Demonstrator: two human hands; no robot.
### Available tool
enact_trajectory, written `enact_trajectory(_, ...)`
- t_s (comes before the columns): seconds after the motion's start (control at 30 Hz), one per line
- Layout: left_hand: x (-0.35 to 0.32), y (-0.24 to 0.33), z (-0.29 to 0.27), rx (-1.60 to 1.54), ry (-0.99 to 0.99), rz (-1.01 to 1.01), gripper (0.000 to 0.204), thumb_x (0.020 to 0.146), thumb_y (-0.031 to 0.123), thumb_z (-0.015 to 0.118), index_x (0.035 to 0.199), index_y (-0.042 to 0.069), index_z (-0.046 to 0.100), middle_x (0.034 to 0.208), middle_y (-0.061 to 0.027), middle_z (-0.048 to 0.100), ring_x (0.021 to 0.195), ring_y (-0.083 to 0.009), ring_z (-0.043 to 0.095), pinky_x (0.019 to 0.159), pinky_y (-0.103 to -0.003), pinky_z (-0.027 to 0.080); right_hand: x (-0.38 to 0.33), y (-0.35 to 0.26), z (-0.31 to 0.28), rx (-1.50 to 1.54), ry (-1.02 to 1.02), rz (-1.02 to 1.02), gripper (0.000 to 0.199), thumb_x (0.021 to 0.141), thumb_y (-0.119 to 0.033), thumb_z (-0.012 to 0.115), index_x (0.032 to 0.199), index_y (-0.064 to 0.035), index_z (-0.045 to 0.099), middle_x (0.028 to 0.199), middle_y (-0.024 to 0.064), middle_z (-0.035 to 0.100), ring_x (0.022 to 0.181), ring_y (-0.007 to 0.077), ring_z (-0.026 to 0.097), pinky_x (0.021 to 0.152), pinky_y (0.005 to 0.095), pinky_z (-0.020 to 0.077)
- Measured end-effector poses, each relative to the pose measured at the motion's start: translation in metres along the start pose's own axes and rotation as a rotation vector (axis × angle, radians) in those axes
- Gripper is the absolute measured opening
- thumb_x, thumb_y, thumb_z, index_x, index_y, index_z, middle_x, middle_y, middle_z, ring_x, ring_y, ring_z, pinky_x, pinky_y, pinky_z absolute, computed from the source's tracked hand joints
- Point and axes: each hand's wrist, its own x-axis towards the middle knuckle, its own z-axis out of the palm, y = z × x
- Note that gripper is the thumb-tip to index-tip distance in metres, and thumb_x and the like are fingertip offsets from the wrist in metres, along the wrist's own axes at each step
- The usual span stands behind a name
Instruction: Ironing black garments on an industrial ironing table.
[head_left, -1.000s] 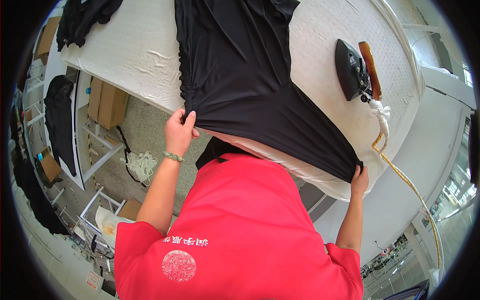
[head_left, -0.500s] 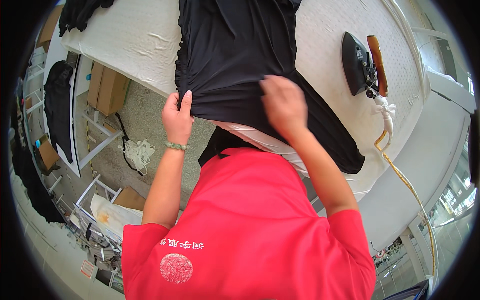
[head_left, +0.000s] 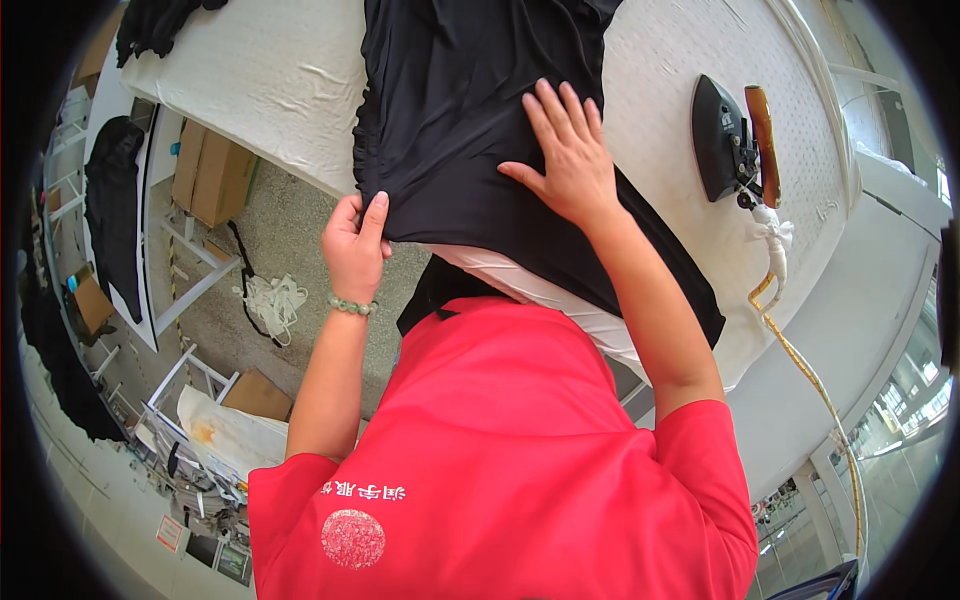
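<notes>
A black garment (head_left: 470,130) with one gathered edge lies over the padded white ironing table (head_left: 275,110), its near edge hanging at my waist. My left hand (head_left: 356,235) pinches the garment's near left corner, thumb on top. Flat on the cloth, with fingers spread, rests my right hand (head_left: 568,155). A dark tapering piece of the garment trails right, beneath my right forearm. To the right, apart from both hands, an iron (head_left: 718,140) with a wooden handle lies on the table.
A gold-wrapped hose (head_left: 800,365) runs from the iron off the table's right side. Left of the table are cardboard boxes (head_left: 215,175), a white board with a black garment (head_left: 115,200) on it, and a bundle of white strips (head_left: 275,305) on the floor.
My right hand has moved up over the cloth and now lies flat with spread fingers. The creases near it look smoother. My left hand keeps its pinch on the corner.
</notes>
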Motion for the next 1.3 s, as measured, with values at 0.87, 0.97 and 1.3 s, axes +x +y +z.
enact_trajectory(0.87,-0.034,0.05,0.145,0.9,-0.716,0.653,0.056,0.094,0.019,0.069,0.144,0.002,0.051,0.111,-0.0107,0.055,0.089,-0.0262,0.069,0.071,-0.038,0.057,-0.408,0.088,-0.119,0.022,0.336,1.451,0.065,0.094,-0.03,0.08,0.14,0.006,0.052,0.137,0.0182,0.06,0.123,0.03,0.061,0.105,0.0384,0.048)
enact_trajectory(0.97,-0.033,0.045,0.128,0.827,-0.683,0.628,0.052,0.094,0.021,0.07,0.14,0.002,0.055,0.108,-0.0112,0.06,0.09,-0.03,0.069,0.074,-0.042,0.056,-0.415,0.094,-0.123,0.214,0.331,1.595,0.059,0.093,-0.034,0.08,0.13,0.0057,0.058,0.121,0.0134,0.066,0.11,0.0233,0.064,0.096,0.0339,0.0507)
enact_trajectory(1.3,0.152,0.199,0.02,0.107,-0.257,0.338,0.039,0.101,0.028,0.067,0.129,0.001,0.07,0.131,-0.0118,0.071,0.122,-0.0191,0.064,0.11,-0.033,0.044,-0.261,0.097,-0.229,0.317,0.333,1.15,0.044,0.104,-0.036,0.065,0.117,0.0051,0.071,0.114,0.0158,0.073,0.102,0.0195,0.069,0.091,0.0313,0.0531)
